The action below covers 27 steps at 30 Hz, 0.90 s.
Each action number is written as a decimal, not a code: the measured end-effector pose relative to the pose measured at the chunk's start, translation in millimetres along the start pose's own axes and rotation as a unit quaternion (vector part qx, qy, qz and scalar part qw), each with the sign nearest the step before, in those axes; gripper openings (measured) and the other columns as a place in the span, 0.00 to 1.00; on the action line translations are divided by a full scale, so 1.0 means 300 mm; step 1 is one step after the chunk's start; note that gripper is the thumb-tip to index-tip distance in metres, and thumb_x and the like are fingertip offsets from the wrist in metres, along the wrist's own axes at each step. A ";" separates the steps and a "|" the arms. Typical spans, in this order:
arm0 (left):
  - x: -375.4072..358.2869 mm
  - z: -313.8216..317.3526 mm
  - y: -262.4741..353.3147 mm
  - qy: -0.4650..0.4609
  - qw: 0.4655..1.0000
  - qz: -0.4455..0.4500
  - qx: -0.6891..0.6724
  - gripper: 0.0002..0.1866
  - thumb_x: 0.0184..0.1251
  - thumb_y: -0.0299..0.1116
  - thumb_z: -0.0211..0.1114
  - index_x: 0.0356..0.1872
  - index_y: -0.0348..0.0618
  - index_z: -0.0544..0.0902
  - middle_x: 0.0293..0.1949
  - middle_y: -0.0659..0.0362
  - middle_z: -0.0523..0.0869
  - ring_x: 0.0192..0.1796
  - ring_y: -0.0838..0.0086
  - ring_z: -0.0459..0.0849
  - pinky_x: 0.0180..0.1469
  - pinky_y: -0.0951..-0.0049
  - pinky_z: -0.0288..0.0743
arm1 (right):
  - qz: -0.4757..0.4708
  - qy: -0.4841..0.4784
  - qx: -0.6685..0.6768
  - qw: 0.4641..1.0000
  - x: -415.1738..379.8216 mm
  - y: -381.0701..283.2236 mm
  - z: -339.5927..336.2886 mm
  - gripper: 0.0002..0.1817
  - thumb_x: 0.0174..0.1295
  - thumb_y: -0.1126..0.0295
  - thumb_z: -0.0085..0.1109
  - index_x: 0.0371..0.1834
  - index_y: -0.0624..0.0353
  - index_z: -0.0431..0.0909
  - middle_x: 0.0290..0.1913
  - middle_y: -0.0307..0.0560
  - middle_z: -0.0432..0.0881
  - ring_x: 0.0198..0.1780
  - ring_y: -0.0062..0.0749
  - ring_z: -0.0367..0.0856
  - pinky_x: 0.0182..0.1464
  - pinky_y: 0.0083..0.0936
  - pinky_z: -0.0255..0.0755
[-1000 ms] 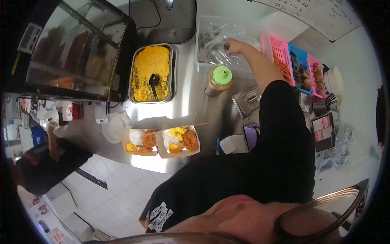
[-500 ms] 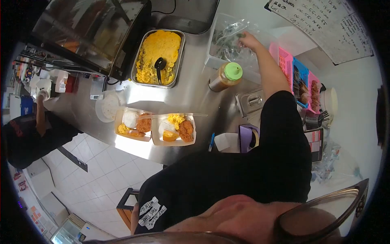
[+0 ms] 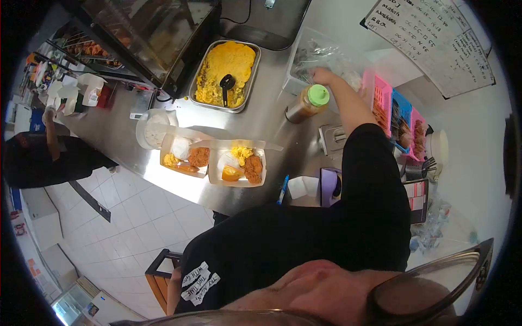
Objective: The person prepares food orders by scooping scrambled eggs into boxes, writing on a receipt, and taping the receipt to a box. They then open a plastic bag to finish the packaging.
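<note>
- Ahead and right of the right hand, the whiteboard: among the handwriting I make out "BBQ" and "12 40", the rest unsure.
- Back and left of that hand, on the black left sleeve: "TRY AGAIN, THIS TIME", then "WITH GO…".
- Back and right, red-and-white card: print too small.

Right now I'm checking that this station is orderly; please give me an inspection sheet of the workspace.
Surface: metal counter, bearing two open food boxes and a metal tray of yellow food with a black spoon in it.
Job's things: clear bin, crinkled plastic inside.
Clutter: green-capped bottle, blue pen.
Hands: right hand in the clear bin, grip unclear; left hand not visible.
Cables: black cord beyond the metal tray.
Surroundings: whiteboard at upper right; co-worker at left.
</note>
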<state>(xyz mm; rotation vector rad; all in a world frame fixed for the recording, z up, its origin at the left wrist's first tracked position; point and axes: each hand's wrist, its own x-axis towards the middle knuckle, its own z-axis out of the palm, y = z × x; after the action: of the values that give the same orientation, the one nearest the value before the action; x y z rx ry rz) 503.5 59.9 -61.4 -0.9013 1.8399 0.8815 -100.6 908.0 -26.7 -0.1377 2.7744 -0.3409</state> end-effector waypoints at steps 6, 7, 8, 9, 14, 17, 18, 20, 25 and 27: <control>-0.012 0.006 -0.066 0.007 1.000 -0.007 -0.001 0.16 0.64 0.34 0.58 0.49 0.35 0.82 0.41 0.51 0.87 0.44 0.69 0.84 0.47 0.70 0.76 | 0.027 -0.035 -0.047 0.998 0.048 0.055 0.056 0.20 0.49 0.60 0.59 0.46 0.55 0.83 0.53 0.60 0.80 0.54 0.51 0.78 0.58 0.41 0.70; -0.009 0.008 -0.074 0.009 1.000 -0.007 -0.001 0.16 0.64 0.34 0.58 0.49 0.35 0.82 0.42 0.51 0.87 0.45 0.69 0.84 0.47 0.70 0.76 | 0.033 -0.022 -0.083 0.996 0.003 0.013 0.021 0.21 0.50 0.60 0.58 0.47 0.54 0.83 0.54 0.60 0.79 0.54 0.51 0.78 0.58 0.41 0.70; -0.013 0.010 -0.086 0.010 1.000 -0.008 -0.003 0.16 0.64 0.34 0.58 0.49 0.35 0.82 0.42 0.51 0.87 0.45 0.69 0.84 0.47 0.70 0.76 | 0.037 -0.009 -0.121 0.992 -0.030 -0.031 -0.007 0.21 0.50 0.59 0.58 0.48 0.54 0.82 0.55 0.60 0.79 0.54 0.52 0.78 0.58 0.42 0.70; -0.012 0.011 -0.095 0.012 1.000 -0.008 -0.004 0.17 0.64 0.34 0.58 0.49 0.35 0.82 0.42 0.51 0.87 0.45 0.69 0.84 0.48 0.70 0.76 | 0.028 -0.016 -0.103 0.994 -0.034 -0.045 -0.012 0.21 0.51 0.58 0.58 0.47 0.55 0.83 0.55 0.60 0.79 0.54 0.52 0.78 0.58 0.42 0.70; -0.029 -0.007 -0.145 0.020 1.000 -0.012 -0.007 0.17 0.64 0.34 0.58 0.49 0.35 0.82 0.42 0.51 0.87 0.46 0.69 0.84 0.48 0.70 0.76 | 0.022 -0.036 -0.016 0.999 -0.073 -0.021 -0.044 0.20 0.52 0.57 0.57 0.43 0.57 0.84 0.51 0.61 0.81 0.52 0.53 0.79 0.56 0.43 0.71; -0.001 -0.021 -0.159 0.016 1.000 -0.004 0.000 0.17 0.64 0.34 0.58 0.49 0.35 0.82 0.43 0.50 0.87 0.46 0.68 0.85 0.48 0.69 0.76 | 0.005 -0.058 -0.005 0.998 -0.083 0.043 -0.021 0.16 0.48 0.61 0.65 0.34 0.62 0.84 0.38 0.59 0.85 0.36 0.44 0.84 0.41 0.38 0.76; 0.021 -0.029 -0.166 0.014 1.000 0.000 0.003 0.17 0.64 0.35 0.58 0.49 0.35 0.82 0.43 0.50 0.87 0.46 0.68 0.85 0.49 0.69 0.76 | -0.036 -0.061 -0.032 0.997 -0.065 0.080 -0.009 0.15 0.48 0.61 0.65 0.33 0.62 0.84 0.37 0.58 0.85 0.35 0.43 0.84 0.40 0.37 0.76; 0.049 -0.063 -0.171 0.010 1.000 0.014 0.010 0.17 0.64 0.35 0.59 0.49 0.35 0.82 0.43 0.50 0.87 0.46 0.68 0.85 0.49 0.69 0.76 | -0.111 -0.064 -0.074 0.989 -0.061 0.136 0.055 0.13 0.47 0.63 0.65 0.31 0.61 0.84 0.34 0.58 0.86 0.33 0.40 0.83 0.38 0.37 0.75; 0.152 -0.132 -0.100 -0.002 0.998 0.050 0.025 0.17 0.65 0.35 0.59 0.49 0.35 0.82 0.43 0.50 0.87 0.47 0.68 0.85 0.49 0.69 0.76 | -0.035 -0.034 0.009 0.999 -0.150 0.010 -0.017 0.18 0.53 0.57 0.59 0.37 0.60 0.85 0.43 0.61 0.84 0.42 0.53 0.84 0.44 0.41 0.75; 0.169 -0.123 -0.055 -0.010 0.998 0.058 0.022 0.17 0.65 0.35 0.59 0.49 0.35 0.82 0.44 0.50 0.87 0.47 0.68 0.85 0.50 0.69 0.76 | -0.018 0.011 0.029 0.999 -0.136 -0.009 -0.016 0.18 0.52 0.58 0.60 0.38 0.60 0.85 0.44 0.61 0.84 0.43 0.53 0.83 0.45 0.41 0.75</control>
<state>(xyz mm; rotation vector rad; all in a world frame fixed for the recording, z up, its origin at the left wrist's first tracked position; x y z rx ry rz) 485.2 9.2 -97.5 -0.7629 1.9018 0.9146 -63.8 912.1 -8.5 -0.1697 2.7826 -0.4335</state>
